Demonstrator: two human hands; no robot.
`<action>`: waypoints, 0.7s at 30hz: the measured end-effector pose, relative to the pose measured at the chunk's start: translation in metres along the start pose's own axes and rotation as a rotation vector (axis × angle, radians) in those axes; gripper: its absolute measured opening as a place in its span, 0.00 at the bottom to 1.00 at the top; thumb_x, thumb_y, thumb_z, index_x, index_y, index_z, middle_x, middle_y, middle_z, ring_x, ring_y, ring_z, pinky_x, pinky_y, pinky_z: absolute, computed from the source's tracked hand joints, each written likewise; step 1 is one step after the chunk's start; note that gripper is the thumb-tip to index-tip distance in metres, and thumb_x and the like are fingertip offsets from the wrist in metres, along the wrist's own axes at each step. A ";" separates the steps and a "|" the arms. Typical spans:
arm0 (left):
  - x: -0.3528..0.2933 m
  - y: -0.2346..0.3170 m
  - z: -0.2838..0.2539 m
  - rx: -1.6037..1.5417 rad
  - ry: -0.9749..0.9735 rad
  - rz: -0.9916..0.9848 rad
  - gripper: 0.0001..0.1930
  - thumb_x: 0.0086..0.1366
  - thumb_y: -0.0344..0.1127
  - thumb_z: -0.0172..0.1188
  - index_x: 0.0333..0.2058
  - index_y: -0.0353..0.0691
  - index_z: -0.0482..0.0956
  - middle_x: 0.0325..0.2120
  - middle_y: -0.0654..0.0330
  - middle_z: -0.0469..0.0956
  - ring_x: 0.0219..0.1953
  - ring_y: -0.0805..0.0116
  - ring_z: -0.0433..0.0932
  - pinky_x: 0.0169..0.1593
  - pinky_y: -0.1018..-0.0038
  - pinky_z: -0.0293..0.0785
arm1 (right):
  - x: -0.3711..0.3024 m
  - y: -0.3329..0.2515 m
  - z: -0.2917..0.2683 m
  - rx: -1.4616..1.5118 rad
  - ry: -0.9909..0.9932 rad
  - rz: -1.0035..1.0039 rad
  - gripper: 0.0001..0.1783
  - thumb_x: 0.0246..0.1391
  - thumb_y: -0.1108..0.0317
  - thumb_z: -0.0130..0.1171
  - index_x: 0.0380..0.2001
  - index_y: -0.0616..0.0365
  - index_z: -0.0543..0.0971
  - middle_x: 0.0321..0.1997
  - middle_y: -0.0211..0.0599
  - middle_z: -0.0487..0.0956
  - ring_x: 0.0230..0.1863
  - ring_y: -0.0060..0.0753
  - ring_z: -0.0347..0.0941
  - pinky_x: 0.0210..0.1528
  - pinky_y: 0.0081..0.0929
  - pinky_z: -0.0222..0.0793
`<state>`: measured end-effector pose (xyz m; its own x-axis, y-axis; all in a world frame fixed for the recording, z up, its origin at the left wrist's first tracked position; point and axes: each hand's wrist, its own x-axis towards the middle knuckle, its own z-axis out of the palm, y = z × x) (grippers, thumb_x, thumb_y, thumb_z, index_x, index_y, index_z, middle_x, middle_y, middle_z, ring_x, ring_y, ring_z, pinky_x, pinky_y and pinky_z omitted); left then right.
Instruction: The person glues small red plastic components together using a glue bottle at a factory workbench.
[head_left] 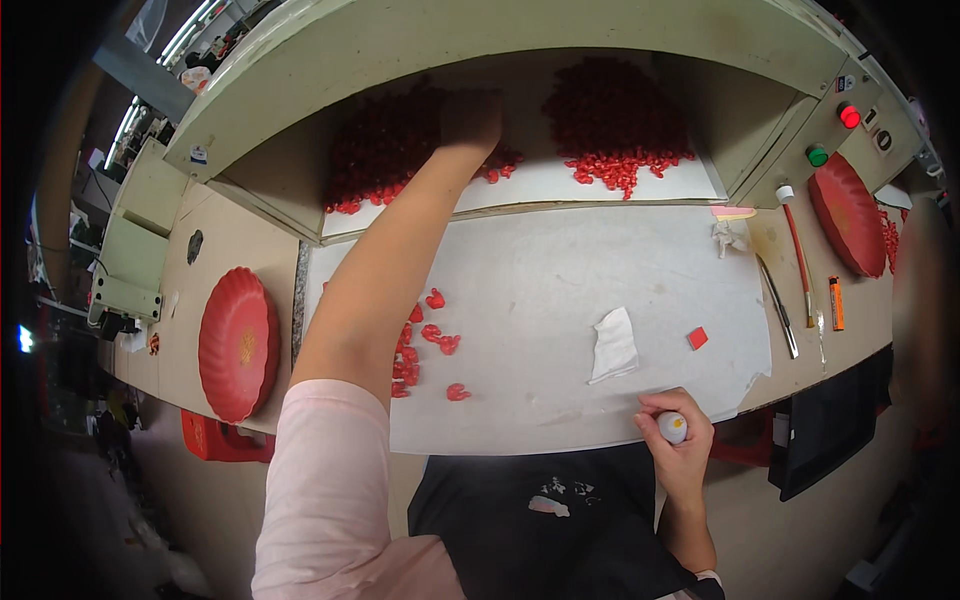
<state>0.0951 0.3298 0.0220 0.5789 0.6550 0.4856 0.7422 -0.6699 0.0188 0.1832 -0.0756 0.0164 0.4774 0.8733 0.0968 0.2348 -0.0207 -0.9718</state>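
My left arm stretches forward into a pale green cabinet, and my left hand is over a heap of small red pieces. Shadow hides its fingers, so I cannot tell whether it grips any. A second red heap lies to its right on a white sheet. At the table's near edge, my right hand is closed around a white round-ended object with a yellow spot, perhaps a small bottle. Several loose red pieces lie on the white paper sheet beside my left forearm.
A folded white tissue and a red square lie on the paper. Red fluted trays sit on both sides. To the right are a brush, a dark pen-like tool and an orange tube. The cabinet's front edge borders the paper.
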 end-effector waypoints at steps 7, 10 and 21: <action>0.007 -0.001 0.009 0.120 -0.079 0.062 0.09 0.50 0.30 0.53 0.31 0.40 0.77 0.28 0.51 0.75 0.33 0.56 0.74 0.40 0.67 0.69 | 0.004 0.001 -0.006 0.026 -0.041 -0.013 0.09 0.37 0.83 0.57 0.27 0.65 0.73 0.24 0.31 0.70 0.27 0.19 0.65 0.31 0.13 0.59; -0.016 0.011 -0.028 -0.360 -0.122 -0.065 0.09 0.54 0.31 0.49 0.32 0.38 0.75 0.28 0.53 0.76 0.32 0.64 0.76 0.36 0.71 0.71 | 0.000 0.005 -0.009 0.034 -0.081 -0.033 0.13 0.37 0.82 0.56 0.31 0.64 0.70 0.25 0.32 0.69 0.26 0.19 0.64 0.31 0.13 0.59; -0.243 0.104 -0.151 -1.884 -0.531 -0.662 0.10 0.56 0.27 0.52 0.39 0.36 0.72 0.36 0.56 0.74 0.30 0.76 0.72 0.39 0.79 0.68 | -0.016 -0.021 0.012 0.274 -0.159 -0.042 0.19 0.43 0.79 0.46 0.43 0.66 0.62 0.41 0.42 0.60 0.33 0.29 0.66 0.30 0.22 0.68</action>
<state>-0.0187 0.0483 0.0379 0.7041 0.6789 -0.2084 -0.1469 0.4263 0.8926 0.1601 -0.0836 0.0328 0.3287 0.9362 0.1246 0.0044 0.1304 -0.9914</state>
